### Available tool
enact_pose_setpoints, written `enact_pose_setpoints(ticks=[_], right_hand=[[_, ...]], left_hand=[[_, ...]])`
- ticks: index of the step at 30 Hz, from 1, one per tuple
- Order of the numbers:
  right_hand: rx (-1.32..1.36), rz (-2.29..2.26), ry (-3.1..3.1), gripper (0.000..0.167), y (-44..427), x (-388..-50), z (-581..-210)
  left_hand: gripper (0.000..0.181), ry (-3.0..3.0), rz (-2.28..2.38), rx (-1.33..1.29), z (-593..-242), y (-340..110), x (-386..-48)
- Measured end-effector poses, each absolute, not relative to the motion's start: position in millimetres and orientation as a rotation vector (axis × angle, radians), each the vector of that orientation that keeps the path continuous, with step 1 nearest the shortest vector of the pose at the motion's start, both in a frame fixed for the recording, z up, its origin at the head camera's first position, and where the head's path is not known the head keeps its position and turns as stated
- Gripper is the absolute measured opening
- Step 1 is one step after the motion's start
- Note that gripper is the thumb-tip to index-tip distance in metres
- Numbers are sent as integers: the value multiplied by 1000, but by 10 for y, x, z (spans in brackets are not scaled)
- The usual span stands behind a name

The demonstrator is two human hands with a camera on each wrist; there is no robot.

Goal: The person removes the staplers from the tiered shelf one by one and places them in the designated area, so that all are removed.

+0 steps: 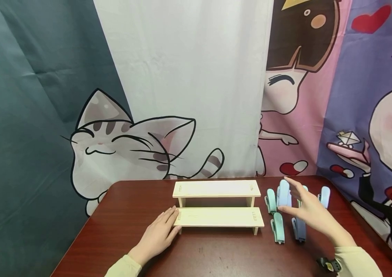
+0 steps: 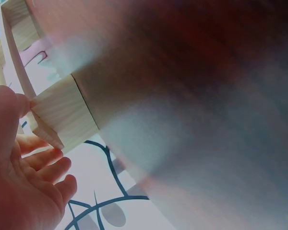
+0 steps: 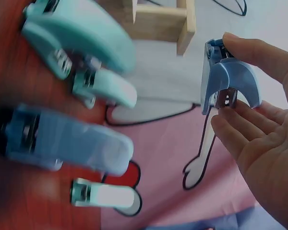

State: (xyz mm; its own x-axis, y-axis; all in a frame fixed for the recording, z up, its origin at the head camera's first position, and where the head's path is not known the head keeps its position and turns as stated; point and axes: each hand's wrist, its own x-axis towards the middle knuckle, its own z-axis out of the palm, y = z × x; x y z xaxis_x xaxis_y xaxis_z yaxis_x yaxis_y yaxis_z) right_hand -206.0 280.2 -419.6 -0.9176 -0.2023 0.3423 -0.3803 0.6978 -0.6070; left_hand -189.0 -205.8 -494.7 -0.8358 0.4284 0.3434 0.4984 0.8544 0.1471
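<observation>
A pale wooden two-step rack [image 1: 218, 217] stands on the table, its upper board behind the lower one. My left hand [image 1: 158, 232] touches the left end of the lower board, fingers fairly straight and thumb by the front edge; the left wrist view shows the board's end [image 2: 50, 132] between thumb and fingers. To the rack's right, my right hand [image 1: 308, 211] holds a light blue stapler [image 3: 230, 79] upright between thumb and fingers. Around it stand a teal stapler [image 1: 270, 201], a second teal stapler [image 1: 278, 229], a darker blue stapler [image 1: 299, 230] and others partly hidden by the hand.
A light blue stapler [image 1: 324, 196] stands right of my right hand. The brown table [image 1: 216, 256] ends just behind the rack, against a cartoon-printed curtain [image 1: 196, 77]. A dark wristband [image 1: 329, 264] is by the right sleeve.
</observation>
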Motion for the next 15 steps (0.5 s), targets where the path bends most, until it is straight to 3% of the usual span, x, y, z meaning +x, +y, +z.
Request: enact_pose_setpoints(ticks=[15], right_hand=[[323,877,-2679,99,3381,-1896,-4292]], left_hand=[[53,-2739,-314,-692,-4944,-2049,-1893]])
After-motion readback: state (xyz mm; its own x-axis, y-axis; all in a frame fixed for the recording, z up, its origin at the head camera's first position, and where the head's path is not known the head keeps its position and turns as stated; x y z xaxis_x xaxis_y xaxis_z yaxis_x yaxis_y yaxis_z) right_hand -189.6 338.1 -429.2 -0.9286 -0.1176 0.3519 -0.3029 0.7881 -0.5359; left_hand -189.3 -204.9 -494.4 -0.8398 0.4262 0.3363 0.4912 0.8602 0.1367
